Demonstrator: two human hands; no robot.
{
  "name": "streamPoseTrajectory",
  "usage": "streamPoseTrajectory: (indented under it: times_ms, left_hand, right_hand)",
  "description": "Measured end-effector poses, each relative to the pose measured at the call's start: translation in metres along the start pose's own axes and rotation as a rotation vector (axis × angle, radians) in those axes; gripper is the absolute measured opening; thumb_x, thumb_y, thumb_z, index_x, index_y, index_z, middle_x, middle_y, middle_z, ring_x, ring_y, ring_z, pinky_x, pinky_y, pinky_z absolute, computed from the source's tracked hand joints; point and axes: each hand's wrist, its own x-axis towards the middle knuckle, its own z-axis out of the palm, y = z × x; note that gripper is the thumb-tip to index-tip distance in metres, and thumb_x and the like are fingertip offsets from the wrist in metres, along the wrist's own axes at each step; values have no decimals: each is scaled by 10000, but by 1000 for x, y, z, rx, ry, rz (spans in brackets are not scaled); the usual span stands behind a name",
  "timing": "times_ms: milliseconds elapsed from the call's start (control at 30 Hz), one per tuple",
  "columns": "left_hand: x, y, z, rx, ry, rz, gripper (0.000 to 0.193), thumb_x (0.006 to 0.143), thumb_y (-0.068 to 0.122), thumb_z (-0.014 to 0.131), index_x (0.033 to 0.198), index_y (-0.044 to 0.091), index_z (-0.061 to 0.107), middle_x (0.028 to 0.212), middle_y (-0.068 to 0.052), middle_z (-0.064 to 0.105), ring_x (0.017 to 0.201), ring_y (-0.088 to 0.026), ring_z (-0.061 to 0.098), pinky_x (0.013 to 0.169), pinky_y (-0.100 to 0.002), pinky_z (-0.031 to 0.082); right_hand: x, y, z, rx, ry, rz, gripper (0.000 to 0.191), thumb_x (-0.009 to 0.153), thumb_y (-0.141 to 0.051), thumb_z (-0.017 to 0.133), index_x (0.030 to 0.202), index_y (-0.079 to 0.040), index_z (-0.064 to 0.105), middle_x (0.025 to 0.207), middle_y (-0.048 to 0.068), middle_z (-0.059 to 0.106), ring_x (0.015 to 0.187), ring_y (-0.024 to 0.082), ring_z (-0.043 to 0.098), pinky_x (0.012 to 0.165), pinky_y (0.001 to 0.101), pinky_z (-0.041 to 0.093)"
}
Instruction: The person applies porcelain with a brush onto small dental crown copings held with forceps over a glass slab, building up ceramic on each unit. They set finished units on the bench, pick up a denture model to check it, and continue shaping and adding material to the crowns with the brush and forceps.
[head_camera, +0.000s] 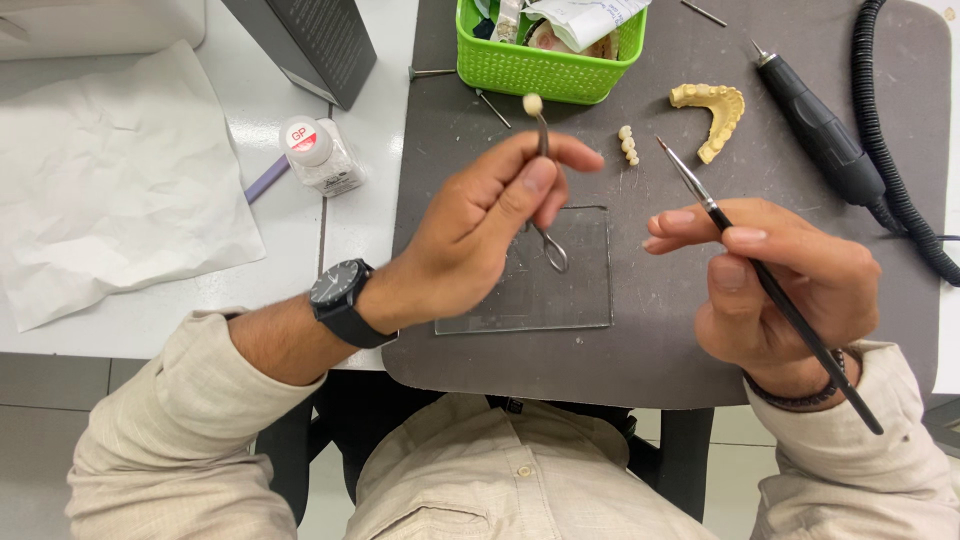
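Overhead, the head camera looks down on a dark grey mat (660, 330) laid over a white table (150, 320), with the mat's near edge just past the person's lap. The left hand (480, 235) is pressed together around a metal clamp tool (548, 200), thumb and fingers pinching its shaft; a single pale tooth crown (533, 103) sits at the tool's upper tip, raised above the mat and just in front of the green basket (540, 65). The right hand (790, 290) pinches one thin black brush (770, 285) between thumb and fingers, bristle tip pointing up and left, near a short row of teeth (628, 146) lying on the mat. Between the two hands lies open mat, and under the left hand rests one clear glass slab (580, 290), its far right corner uncovered. One yellow jaw model (715, 112) sits beyond the brush tip. One black handpiece (820, 125) with its ribbed hose lines the mat's right edge. Left of the mat stand one small white-capped bottle (320, 155) and one crumpled paper sheet (110, 190).
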Motion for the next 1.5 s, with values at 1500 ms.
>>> streamPoseTrajectory:
  times_ms: [1500]
  left_hand:
    - [9, 10, -22, -236, 109, -85, 365, 1175, 313, 440, 1300, 29, 631, 1000, -35, 699, 874, -68, 583, 842, -230, 530]
  right_hand:
    - [37, -13, 24, -167, -227, -80, 436, 808, -59, 912, 1096, -65, 584, 923, 120, 728, 780, 214, 740, 646, 315, 588]
